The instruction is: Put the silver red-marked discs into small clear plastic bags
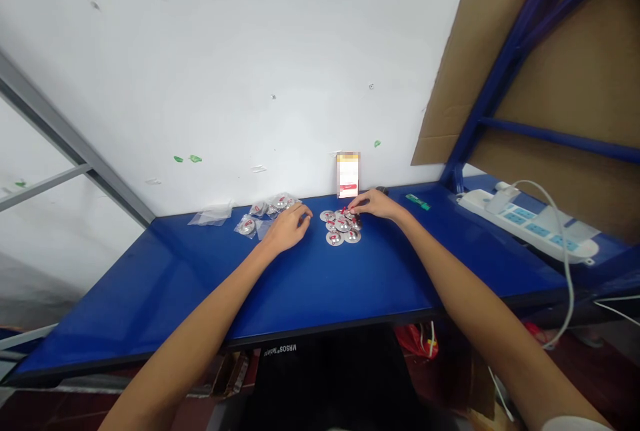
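Note:
A small pile of round silver domed discs with red marks (343, 224) lies on the blue table (325, 284). My right hand (377, 204) reaches in from the right, thumb and fingertips pinched on one of the discs at the pile's back edge. To the left of the pile, my left hand (289, 228) hovers low over the table with loosely bent fingers apart, and nothing shows in it. Beside and behind it are similar discs in clear plastic bags (247, 225). My left hand partly hides these bags.
Flat clear bags (213, 214) lie at the back left. A phone (349, 176) with a lit screen leans on the white wall behind the pile. Further right are a green object (418, 202) and a white power strip (527, 226) with a cable.

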Tool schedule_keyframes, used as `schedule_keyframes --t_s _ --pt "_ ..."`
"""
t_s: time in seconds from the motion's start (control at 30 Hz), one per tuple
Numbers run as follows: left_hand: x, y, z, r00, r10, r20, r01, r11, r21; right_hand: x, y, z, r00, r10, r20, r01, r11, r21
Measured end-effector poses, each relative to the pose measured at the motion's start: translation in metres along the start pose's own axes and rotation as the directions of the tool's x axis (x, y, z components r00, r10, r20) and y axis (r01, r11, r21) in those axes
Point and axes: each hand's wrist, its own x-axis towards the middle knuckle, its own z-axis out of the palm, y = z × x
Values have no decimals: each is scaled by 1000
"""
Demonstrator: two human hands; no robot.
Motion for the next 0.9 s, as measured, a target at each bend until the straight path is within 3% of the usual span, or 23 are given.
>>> schedule_keyframes --t_s 0.9 --pt "0 4 -1 999 -2 41 2 1000 5 0 4 -5 1000 18 2 -18 1000 22"
